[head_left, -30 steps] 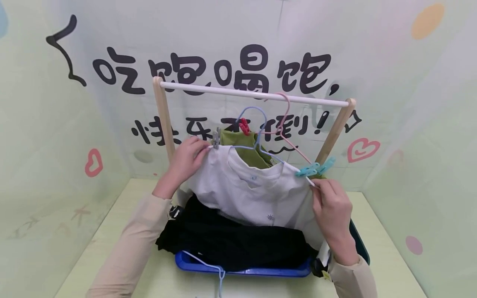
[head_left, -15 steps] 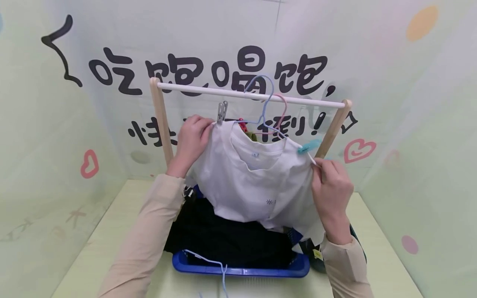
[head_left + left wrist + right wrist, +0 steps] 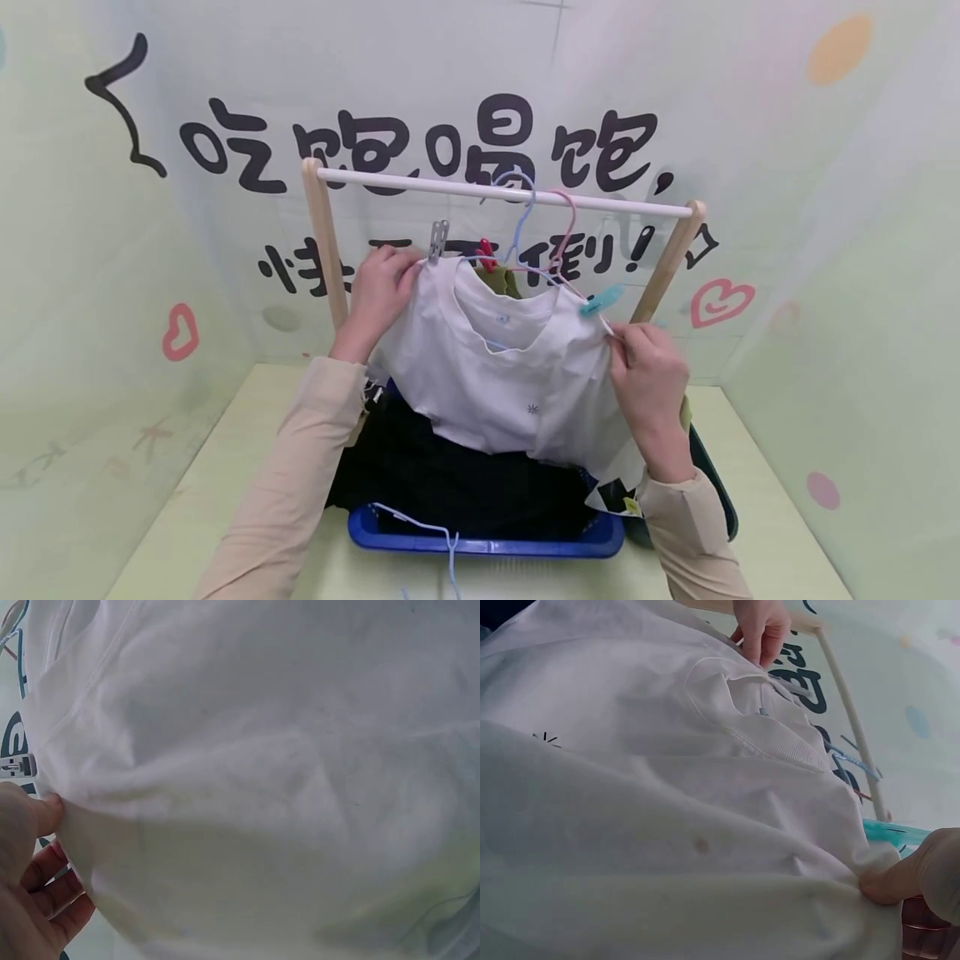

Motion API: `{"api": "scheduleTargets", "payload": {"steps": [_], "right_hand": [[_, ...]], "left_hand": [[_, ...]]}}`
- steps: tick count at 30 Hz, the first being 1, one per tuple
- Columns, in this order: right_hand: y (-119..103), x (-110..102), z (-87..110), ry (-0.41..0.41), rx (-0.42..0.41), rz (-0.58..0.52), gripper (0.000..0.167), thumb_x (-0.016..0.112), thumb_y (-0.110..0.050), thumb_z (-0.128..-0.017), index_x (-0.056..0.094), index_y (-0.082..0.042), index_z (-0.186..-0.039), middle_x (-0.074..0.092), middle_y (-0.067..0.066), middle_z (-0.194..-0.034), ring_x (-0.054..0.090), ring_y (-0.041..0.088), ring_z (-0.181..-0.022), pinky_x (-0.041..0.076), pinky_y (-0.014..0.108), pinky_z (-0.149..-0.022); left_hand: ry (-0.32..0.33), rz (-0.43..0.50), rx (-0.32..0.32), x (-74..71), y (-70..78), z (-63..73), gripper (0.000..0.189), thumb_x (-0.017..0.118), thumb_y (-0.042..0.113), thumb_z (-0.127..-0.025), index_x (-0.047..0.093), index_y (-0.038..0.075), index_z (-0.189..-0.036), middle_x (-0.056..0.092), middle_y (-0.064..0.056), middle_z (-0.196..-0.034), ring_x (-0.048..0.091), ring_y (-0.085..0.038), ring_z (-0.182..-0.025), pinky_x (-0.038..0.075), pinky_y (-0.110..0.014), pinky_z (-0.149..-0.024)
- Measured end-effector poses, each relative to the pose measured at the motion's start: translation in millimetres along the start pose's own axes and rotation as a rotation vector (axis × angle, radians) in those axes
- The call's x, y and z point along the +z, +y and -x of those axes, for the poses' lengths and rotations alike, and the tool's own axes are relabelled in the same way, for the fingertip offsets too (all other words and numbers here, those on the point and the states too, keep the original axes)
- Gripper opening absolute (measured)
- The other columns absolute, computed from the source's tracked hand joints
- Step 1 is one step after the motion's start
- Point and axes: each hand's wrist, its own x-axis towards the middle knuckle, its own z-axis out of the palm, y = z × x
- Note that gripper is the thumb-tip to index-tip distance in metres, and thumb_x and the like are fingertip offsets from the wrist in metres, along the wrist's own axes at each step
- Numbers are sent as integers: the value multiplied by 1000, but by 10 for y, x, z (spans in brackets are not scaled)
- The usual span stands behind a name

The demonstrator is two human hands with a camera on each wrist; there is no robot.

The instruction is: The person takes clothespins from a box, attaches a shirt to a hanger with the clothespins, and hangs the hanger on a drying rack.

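A white T-shirt [image 3: 495, 396] hangs on a blue wire hanger [image 3: 519, 237], whose hook overlaps the rack's white rail [image 3: 420, 182]; whether it bears on the rail I cannot tell. My left hand [image 3: 381, 287] pinches one shoulder beside a grey clothespin [image 3: 438, 242]. At the other shoulder, my right hand [image 3: 651, 371] pinches the fabric just outside a teal clothespin [image 3: 602, 300]. In the left wrist view, the left thumb [image 3: 49, 814] presses the shirt's edge. Behind the shirt hang a pink hanger [image 3: 572, 218] and a green garment [image 3: 501, 282] with a red clothespin [image 3: 487, 253], mostly hidden.
Wooden posts [image 3: 327, 242] hold up the rail. Below the shirt, black clothing [image 3: 465, 492] fills a blue basket [image 3: 540, 548], with another light blue hanger [image 3: 442, 528] over its front rim. A dark green container [image 3: 723, 496] stands at the right, partly hidden by the right arm.
Both hands have raised the shirt, and the blue hanger's hook has come up to the rail. Over the last half second the hook and shirt dropped slightly and the right hand moved left.
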Motion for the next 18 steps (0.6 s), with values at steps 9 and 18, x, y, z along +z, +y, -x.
{"api": "scheduleTargets", "payload": {"steps": [9, 18], "right_hand": [[52, 78, 101, -33, -8, -8, 7, 69, 5, -79, 71, 4, -85, 63, 15, -71, 58, 30, -64, 47, 40, -55], [94, 70, 144, -80, -9, -10, 17, 70, 4, -79, 70, 5, -96, 63, 17, -79, 58, 32, -73, 50, 42, -64]], "left_hand": [[-53, 21, -13, 17, -83, 63, 15, 63, 6, -86, 69, -4, -96, 63, -20, -91, 56, -36, -82, 46, -46, -73], [-178, 70, -59, 35, -119, 45, 23, 60, 9, -88, 65, -5, -106, 63, -23, -104, 55, -39, -97, 41, -51, -86]]}}
